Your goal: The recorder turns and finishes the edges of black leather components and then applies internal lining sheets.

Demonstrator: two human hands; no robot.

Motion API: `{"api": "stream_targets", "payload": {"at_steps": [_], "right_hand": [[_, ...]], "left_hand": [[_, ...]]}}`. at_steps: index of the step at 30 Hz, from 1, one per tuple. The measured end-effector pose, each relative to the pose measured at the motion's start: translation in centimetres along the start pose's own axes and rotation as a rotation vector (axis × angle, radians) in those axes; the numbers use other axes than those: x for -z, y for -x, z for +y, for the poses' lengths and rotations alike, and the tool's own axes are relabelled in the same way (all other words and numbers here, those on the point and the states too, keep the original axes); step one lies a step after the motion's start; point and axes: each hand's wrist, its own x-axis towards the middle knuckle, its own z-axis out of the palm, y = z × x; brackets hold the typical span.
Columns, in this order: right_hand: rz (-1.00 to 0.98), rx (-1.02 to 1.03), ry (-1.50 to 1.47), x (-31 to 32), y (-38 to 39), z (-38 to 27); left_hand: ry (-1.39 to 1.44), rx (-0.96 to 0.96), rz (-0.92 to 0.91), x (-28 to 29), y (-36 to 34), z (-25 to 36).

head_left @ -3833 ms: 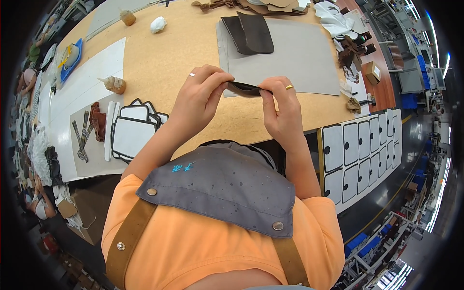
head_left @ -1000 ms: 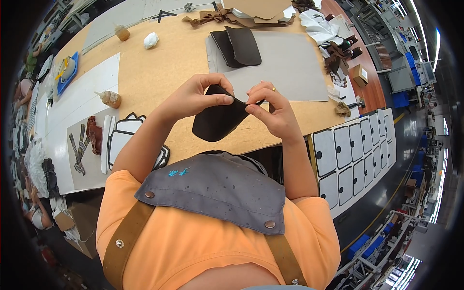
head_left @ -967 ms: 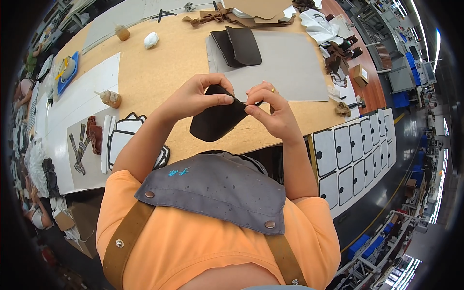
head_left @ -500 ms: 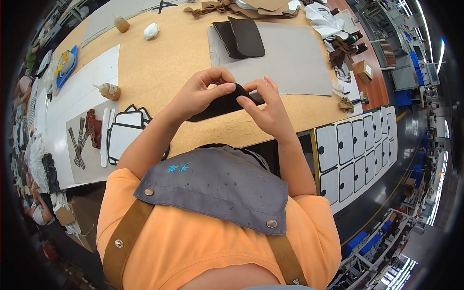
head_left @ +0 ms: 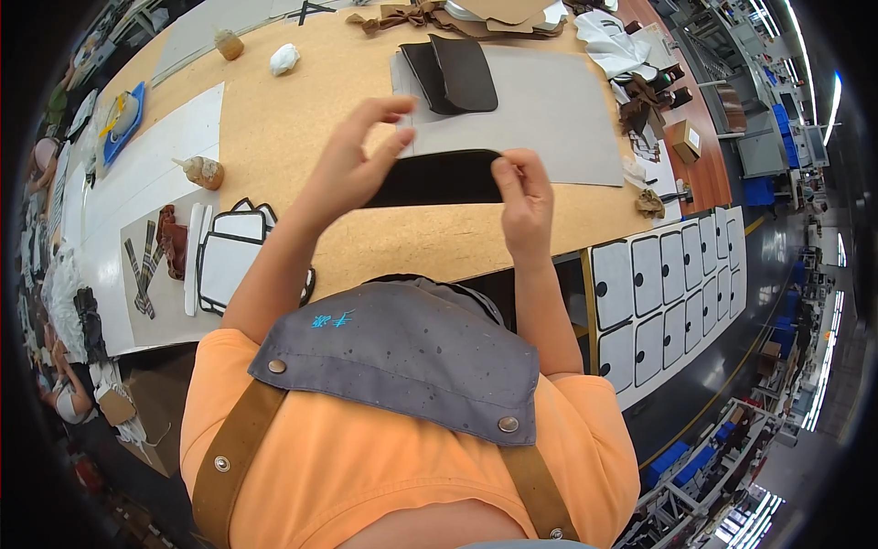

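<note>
A flat black panel with a rounded corner (head_left: 434, 181) hangs over the table in front of me. Thumb and fingers of my right hand (head_left: 525, 197) pinch its right end. My left hand (head_left: 357, 160), slightly blurred, is by the panel's left end with thumb and fingers apart; it partly hides that end. Just beyond lie dark brown leather-like pieces (head_left: 468, 78), one leaning over another, on a grey sheet (head_left: 558, 110).
White panels with black edges (head_left: 240, 265) are piled at the left, near a bottle of amber liquid (head_left: 203, 172). A board of similar panels (head_left: 647, 274) stands right. A blue tray (head_left: 124, 126) sits far left; brown scraps (head_left: 645, 114) lie far right.
My left hand has let go of the panel's upper edge and moved left, its fingers spreading. My right hand has shifted right and down, and the panel, bent before, now looks flatter.
</note>
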Motion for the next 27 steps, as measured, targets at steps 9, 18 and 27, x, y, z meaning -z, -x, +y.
{"api": "stream_targets", "payload": {"at_steps": [9, 18, 27], "right_hand": [[0.355, -0.078, -0.759, 4.4, -0.9, 2.1], [0.199, -0.373, -0.791, 4.0, 2.0, 8.2], [-0.241, 0.365, 0.215, 1.8, -2.9, -3.0]], "left_hand": [[-0.142, 0.028, 0.092, 3.6, 2.2, -4.1], [0.528, 0.166, -0.04, 3.4, 1.7, 0.8], [0.125, 0.165, -0.283, 4.8, 1.2, 2.7]]}}
